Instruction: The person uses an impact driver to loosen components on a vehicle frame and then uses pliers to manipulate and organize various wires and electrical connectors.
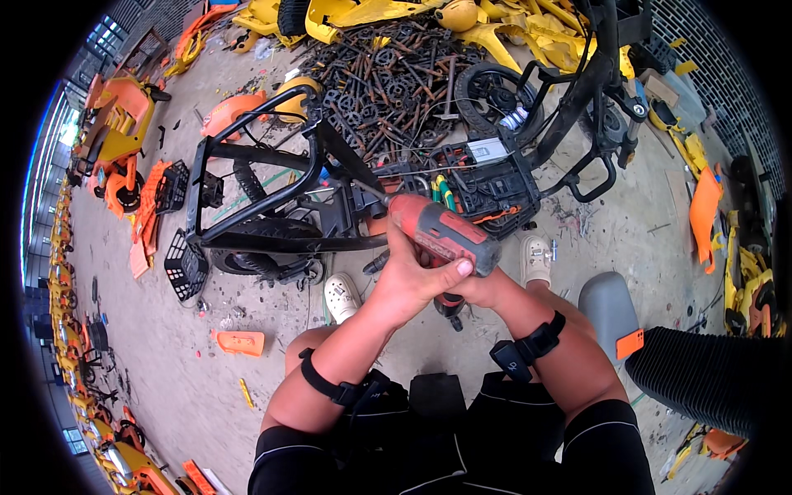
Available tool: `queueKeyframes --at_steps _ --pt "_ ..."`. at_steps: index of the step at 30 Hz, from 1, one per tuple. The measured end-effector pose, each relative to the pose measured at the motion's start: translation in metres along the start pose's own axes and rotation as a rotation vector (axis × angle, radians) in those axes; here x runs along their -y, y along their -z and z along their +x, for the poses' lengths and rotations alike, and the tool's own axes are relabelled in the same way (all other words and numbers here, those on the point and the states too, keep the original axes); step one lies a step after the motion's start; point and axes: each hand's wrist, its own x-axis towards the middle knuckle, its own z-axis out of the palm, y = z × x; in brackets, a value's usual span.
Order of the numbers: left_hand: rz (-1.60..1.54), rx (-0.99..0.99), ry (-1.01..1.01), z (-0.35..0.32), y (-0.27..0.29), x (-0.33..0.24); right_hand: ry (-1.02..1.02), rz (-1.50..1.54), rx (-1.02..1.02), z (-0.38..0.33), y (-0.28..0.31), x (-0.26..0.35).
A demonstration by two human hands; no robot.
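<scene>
A red and black cordless power driver is held between both my hands, its long thin bit pointing up and left toward the black scooter frame. My left hand wraps the near left side of its body, thumb toward the back end. From the right, my right hand closes around the lower part, its fingers mostly hidden. A red and black part shows below my hands; what it belongs to is unclear. The frame lies tilted in front of me, with a wheel beneath it. Whether the bit touches the frame, I cannot tell.
Just beyond my hands, a black tray holds tools, some green-handled. Behind it rises a heap of rusty metal parts, with yellow panels at the back. A grey stool seat bearing an orange phone stands at right.
</scene>
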Motion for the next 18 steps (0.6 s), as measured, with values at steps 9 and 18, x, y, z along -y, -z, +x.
queueKeyframes --at_steps 9,18 --pt "-0.108 -0.191 -0.015 -0.002 0.006 0.006 -0.126 0.198 0.073 -0.006 0.0 0.013" --pt "-0.172 -0.086 -0.004 -0.019 -0.003 -0.012 -0.202 0.434 0.212 -0.02 -0.004 0.024"
